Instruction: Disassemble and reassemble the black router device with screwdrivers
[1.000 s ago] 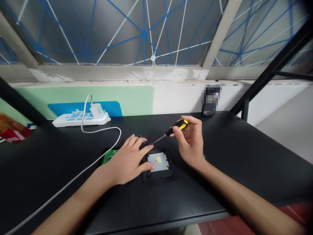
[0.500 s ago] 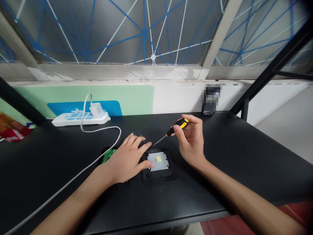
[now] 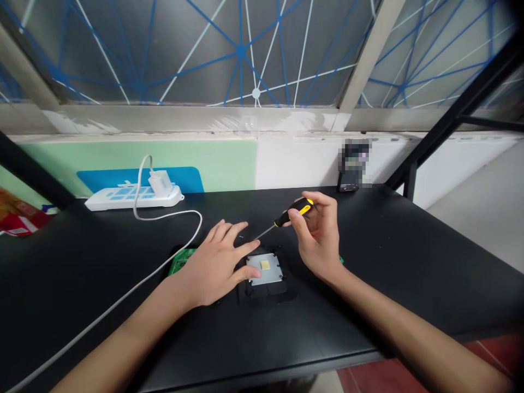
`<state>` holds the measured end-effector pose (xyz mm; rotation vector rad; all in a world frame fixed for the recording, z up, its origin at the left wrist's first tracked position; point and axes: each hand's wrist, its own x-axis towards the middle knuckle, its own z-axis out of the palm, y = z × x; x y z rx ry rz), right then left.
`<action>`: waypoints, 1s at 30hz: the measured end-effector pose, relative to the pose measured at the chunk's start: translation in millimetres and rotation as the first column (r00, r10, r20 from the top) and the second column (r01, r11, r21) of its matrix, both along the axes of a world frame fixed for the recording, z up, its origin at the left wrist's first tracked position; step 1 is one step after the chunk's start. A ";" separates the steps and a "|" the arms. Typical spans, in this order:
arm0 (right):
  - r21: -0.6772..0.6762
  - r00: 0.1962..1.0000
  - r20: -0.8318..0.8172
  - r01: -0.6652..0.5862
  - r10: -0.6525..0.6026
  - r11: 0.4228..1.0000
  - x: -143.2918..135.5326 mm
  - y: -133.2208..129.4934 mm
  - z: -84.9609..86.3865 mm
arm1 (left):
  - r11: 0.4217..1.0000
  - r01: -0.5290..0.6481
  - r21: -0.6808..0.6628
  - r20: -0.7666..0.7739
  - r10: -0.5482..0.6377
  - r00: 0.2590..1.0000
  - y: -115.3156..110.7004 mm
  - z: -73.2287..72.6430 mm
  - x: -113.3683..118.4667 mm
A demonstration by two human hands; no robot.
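Note:
A black-and-yellow screwdriver (image 3: 295,211) is held by its handle in my right hand (image 3: 320,240), its shaft slanting down to the left. The tip ends close by my left index finger. My left hand (image 3: 216,265) lies palm down with fingers spread, its thumb on the left edge of a silver metal plate (image 3: 268,275). That plate, with a small yellowish square pad (image 3: 265,265) on it, sits in a black plastic housing (image 3: 267,296). Partly under my left forearm is a green circuit board (image 3: 180,262).
A white power strip (image 3: 118,197) with a plugged-in charger (image 3: 160,183) stands at the back left. Its white cable (image 3: 123,295) runs across the black table (image 3: 409,262). A phone (image 3: 350,169) leans on the wall, back right. A red packet (image 3: 24,215) lies far left.
My left index finger has shifted slightly right, toward the screwdriver tip. The screwdriver and my right hand have moved a little to the left.

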<state>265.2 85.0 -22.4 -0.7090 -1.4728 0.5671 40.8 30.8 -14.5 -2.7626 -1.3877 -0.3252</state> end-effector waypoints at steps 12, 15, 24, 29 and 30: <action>0.018 0.998 0.035 0.052 -0.053 0.998 3.6 -1.2 2.4 | 0.999 -0.029 -0.022 -0.008 0.029 1.000 3.0 -4.3 -3.0; 0.023 0.995 0.052 0.087 -0.088 0.996 4.4 -0.3 2.8 | 0.999 -0.029 -0.022 -0.002 0.029 1.000 3.2 -4.5 -3.3; 0.032 0.996 0.038 0.080 -0.081 0.996 4.7 2.0 0.9 | 1.000 -0.011 -0.020 0.001 0.011 1.000 2.4 -1.0 -1.7; 0.059 0.994 0.054 0.094 -0.097 0.994 3.2 1.3 -0.1 | 1.000 0.010 -0.021 0.025 -0.009 1.000 -0.4 2.7 2.3; 0.055 0.994 0.059 0.091 -0.094 0.994 3.0 1.0 -0.6 | 1.000 0.011 -0.018 0.027 -0.010 1.000 -0.5 2.7 2.7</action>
